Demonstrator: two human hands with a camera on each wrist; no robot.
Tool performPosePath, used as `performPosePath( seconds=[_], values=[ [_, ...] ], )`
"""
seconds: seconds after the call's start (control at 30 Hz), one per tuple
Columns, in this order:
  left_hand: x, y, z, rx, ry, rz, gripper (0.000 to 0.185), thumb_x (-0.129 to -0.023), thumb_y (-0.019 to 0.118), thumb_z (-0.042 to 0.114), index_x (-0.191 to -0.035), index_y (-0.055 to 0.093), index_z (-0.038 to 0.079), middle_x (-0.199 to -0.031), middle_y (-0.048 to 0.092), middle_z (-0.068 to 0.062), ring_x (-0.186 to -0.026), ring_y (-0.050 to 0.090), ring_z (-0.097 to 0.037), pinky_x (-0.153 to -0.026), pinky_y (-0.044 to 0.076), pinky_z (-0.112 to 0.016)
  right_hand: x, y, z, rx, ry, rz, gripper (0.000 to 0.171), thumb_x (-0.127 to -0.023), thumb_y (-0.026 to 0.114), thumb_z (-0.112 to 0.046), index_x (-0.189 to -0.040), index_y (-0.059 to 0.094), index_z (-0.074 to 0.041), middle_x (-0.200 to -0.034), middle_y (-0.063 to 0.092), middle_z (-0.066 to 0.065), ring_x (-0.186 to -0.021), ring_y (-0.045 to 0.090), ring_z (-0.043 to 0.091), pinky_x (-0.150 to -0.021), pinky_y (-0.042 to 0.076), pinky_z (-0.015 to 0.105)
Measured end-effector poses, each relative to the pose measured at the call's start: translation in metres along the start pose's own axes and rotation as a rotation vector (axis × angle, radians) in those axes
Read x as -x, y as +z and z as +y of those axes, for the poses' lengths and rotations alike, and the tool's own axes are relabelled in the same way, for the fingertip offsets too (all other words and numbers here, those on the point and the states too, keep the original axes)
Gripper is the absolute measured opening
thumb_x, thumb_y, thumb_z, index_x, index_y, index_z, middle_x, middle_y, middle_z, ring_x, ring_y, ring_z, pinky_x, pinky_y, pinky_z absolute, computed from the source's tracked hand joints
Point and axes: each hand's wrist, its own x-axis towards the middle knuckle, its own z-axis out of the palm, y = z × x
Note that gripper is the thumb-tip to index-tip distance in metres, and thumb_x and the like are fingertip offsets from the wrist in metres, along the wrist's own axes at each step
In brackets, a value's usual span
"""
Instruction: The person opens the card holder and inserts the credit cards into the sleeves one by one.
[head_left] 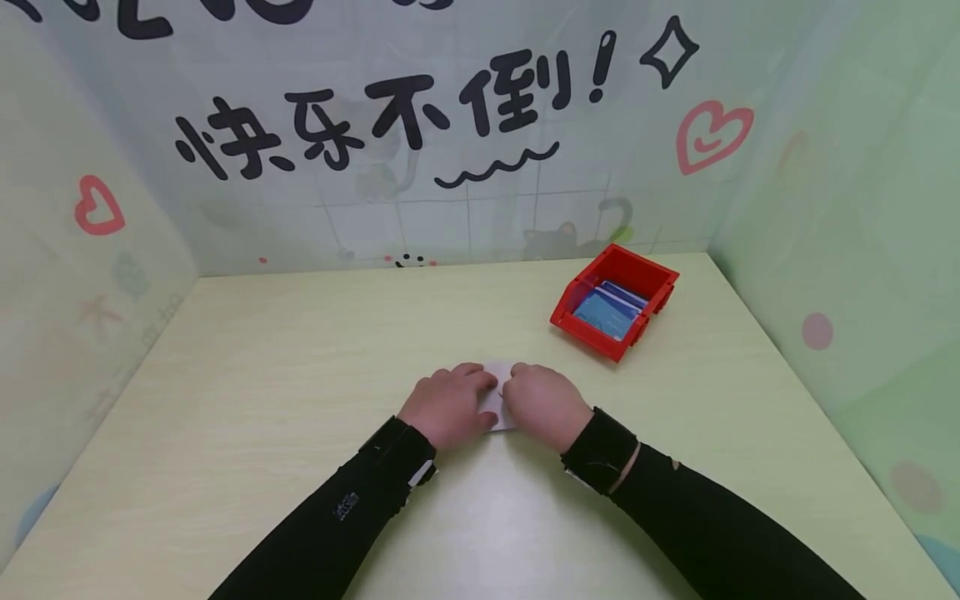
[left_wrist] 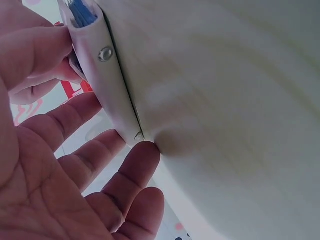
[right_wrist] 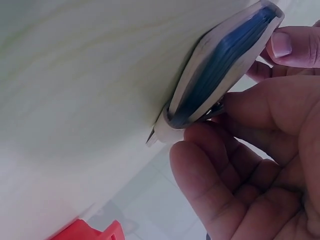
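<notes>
A small white card holder point(head_left: 491, 404) lies on the table between both hands, with a stack of blue sleeves or pages point(right_wrist: 227, 70) visible inside its cover. Silvery metal studs dot its edge in the left wrist view. My left hand point(head_left: 450, 408) holds its left side, thumb on the near part and fingers along the far edge. At the right side, my right hand point(head_left: 546, 407) is curled, with thumb and index finger pinching the edge by a small dark metallic piece point(right_wrist: 216, 109). Whether that piece is a snap cannot be made out.
A red plastic bin point(head_left: 588, 337) stands tilted at an angle toward the table's back right, holding several blue cards point(head_left: 607, 312). Printed fabric walls point(head_left: 360, 225) enclose the pale wooden table point(head_left: 300, 358) at the back and both sides.
</notes>
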Motion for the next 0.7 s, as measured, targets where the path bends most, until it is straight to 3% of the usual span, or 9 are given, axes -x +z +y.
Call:
performPosePath(
  seconds=[0.5, 0.57, 0.7],
  values=[
    [0.0, 0.002, -0.001, -0.004, 0.004, -0.002, 0.051, -0.099, 0.069, 0.044, -0.144, 0.064, 0.02, -0.155, 0.057, -0.006, -0.131, 0.061, -0.038, -0.104, 0.052, -0.054, 0.004, 0.006, -0.005, 0.089, -0.05, 0.066, 0.016, -0.088, 0.086, -0.019, -0.091, 0.079, -0.005, -0.077, 0.064, 0.006, -0.067, 0.056, 0.016, -0.064, 0.055, 0.024],
    [0.0, 0.004, -0.002, 0.004, 0.0, -0.008, 0.05, -0.1, 0.068, 0.044, -0.144, 0.064, 0.021, -0.156, 0.056, -0.006, -0.133, 0.06, -0.038, -0.106, 0.051, -0.056, 0.005, 0.006, -0.002, -0.007, -0.026, 0.043, 0.012, -0.091, 0.082, -0.018, -0.091, 0.078, -0.007, -0.075, 0.061, 0.005, -0.068, 0.053, 0.015, -0.062, 0.051, 0.023],
    [0.001, 0.007, -0.005, 0.032, 0.001, -0.01, 0.049, -0.101, 0.067, 0.042, -0.145, 0.064, 0.019, -0.157, 0.055, -0.008, -0.136, 0.06, -0.039, -0.109, 0.05, -0.056, 0.005, 0.006, 0.006, -0.312, 0.098, -0.01, 0.014, -0.097, 0.075, -0.022, -0.097, 0.08, -0.008, -0.078, 0.065, 0.003, -0.076, 0.054, 0.016, -0.067, 0.051, 0.027]
  ],
)
